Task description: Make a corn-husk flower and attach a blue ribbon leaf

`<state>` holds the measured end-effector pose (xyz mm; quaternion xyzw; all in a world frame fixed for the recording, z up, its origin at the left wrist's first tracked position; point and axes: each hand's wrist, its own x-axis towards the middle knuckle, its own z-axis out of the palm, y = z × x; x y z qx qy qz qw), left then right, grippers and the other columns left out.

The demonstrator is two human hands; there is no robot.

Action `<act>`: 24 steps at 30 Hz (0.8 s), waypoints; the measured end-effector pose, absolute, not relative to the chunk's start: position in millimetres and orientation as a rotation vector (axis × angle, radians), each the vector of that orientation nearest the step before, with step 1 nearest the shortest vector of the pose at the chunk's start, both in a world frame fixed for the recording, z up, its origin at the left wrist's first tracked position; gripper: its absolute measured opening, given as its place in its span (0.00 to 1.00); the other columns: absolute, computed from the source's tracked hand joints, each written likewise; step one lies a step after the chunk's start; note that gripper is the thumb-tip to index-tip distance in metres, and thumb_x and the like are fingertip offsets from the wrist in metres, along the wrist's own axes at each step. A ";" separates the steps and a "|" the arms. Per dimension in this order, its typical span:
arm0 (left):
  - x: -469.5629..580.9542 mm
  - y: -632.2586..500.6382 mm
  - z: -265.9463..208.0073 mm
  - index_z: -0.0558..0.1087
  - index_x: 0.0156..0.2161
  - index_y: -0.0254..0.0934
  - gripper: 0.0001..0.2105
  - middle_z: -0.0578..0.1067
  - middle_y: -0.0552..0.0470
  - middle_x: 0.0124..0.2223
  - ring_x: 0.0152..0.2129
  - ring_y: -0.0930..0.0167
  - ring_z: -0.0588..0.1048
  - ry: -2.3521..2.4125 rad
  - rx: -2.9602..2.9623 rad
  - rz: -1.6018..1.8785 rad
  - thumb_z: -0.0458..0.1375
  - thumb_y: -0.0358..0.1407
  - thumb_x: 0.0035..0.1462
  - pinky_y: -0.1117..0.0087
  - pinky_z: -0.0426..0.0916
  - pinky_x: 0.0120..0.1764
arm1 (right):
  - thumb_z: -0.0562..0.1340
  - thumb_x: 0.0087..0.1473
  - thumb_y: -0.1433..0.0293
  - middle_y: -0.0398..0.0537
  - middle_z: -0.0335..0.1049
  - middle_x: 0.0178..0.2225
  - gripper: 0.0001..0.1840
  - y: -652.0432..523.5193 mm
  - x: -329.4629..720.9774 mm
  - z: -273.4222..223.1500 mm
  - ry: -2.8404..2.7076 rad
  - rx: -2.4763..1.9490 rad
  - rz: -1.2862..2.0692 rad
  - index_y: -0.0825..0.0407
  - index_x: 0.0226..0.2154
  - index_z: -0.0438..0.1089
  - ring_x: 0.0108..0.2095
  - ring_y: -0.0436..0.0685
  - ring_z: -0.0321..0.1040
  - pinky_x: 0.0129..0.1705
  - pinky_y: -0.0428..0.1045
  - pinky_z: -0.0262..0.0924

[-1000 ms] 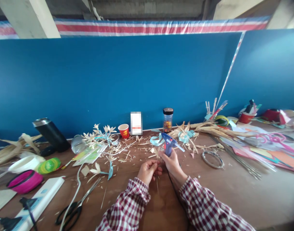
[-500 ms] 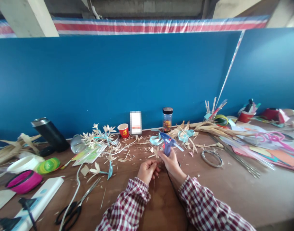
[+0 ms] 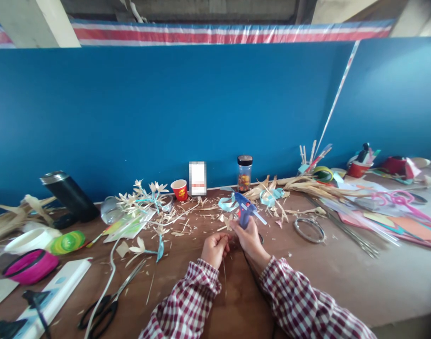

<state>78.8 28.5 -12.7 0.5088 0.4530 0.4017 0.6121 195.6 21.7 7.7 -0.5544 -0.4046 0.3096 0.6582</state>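
A blue hot glue gun with a clear glue stick out of its back is gripped in my right hand. Just to its left, my left hand is closed, thumb against fingers. What the fingertips pinch is too small to make out; a thin pale strand shows below them. Both hands are close together above the brown table. Beyond them lie pale husk scraps and a light blue ribbon. Left of my left hand lies a husk flower with a blue-wrapped stem.
Black-handled scissors, a white power strip and a pink bowl-like item lie left. A dark flask, a red paper cup and a lidded jar line the back. A wire ring and metal rods lie right.
The whole view has shifted slightly. Both hands stay nearly in place, with the glue gun still held in my right hand and my left fingers still pinched.
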 end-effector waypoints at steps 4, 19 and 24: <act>79.7 28.8 -10.9 0.71 0.27 0.32 0.12 0.65 0.58 0.15 0.09 0.81 0.57 1.074 1.166 0.942 0.58 0.41 0.45 0.78 0.46 0.14 | 0.65 0.40 0.62 0.41 0.64 0.23 0.16 23.4 195.3 3.6 -0.928 -1.261 0.687 0.51 0.29 0.61 0.21 0.50 0.59 0.22 0.46 0.57; 79.9 27.2 -8.4 0.71 0.28 0.31 0.10 0.64 0.58 0.14 0.09 0.82 0.57 1.104 1.051 0.970 0.58 0.38 0.44 0.80 0.45 0.13 | 0.65 0.40 0.62 0.41 0.65 0.23 0.15 26.2 194.7 -1.5 -0.969 -1.287 0.651 0.52 0.28 0.62 0.23 0.51 0.61 0.27 0.47 0.57; 80.7 27.3 -8.1 0.71 0.27 0.31 0.10 0.64 0.59 0.13 0.08 0.82 0.56 1.091 1.040 0.982 0.58 0.38 0.44 0.80 0.45 0.13 | 0.64 0.41 0.63 0.42 0.65 0.24 0.14 24.6 193.8 0.0 -0.990 -1.293 0.665 0.52 0.29 0.62 0.24 0.51 0.62 0.28 0.47 0.58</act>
